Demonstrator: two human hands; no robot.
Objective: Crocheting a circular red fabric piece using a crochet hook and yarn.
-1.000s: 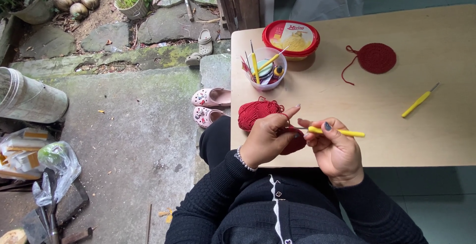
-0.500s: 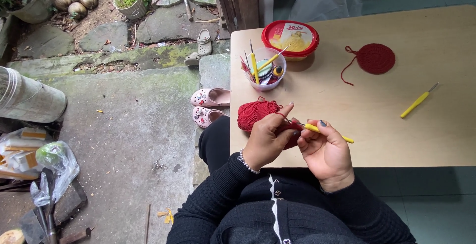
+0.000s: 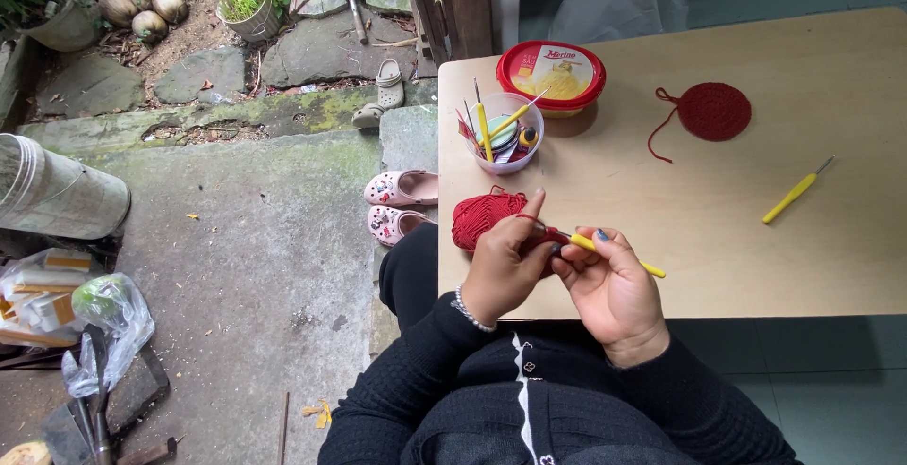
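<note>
2 hands are meeting at the near edge of the table [image 3: 718,266], head view only. The right hand [image 3: 612,287] is pinching a yellow-handled crochet hook [image 3: 614,252] betw. thumb and fingers, closed on its handle. The hook's long axis is running almost level, tilting slightly: the yellow tail is sticking out past the fingers toward the lower right, the working end is pointing left into the left hand [image 3: 501,266]; the tip itself is too small to make out. The left hand is closed on a small bit of red crochet work [image 3: 553,238], index finger raised, w/ the yarn strand going over it. The red yarn ball [image 3: 482,217] is lying on the table just beyond the left hand, touching or nearly so.

Farther back, a cup of hooks and tools [image 3: 505,132] is standing beside a red-lidded tub [image 3: 551,76]. A finished red crochet circle [image 3: 713,111] is lying well apart to the right, and a 2nd yellow hook [image 3: 796,192] is lying diagonal near it.
</note>
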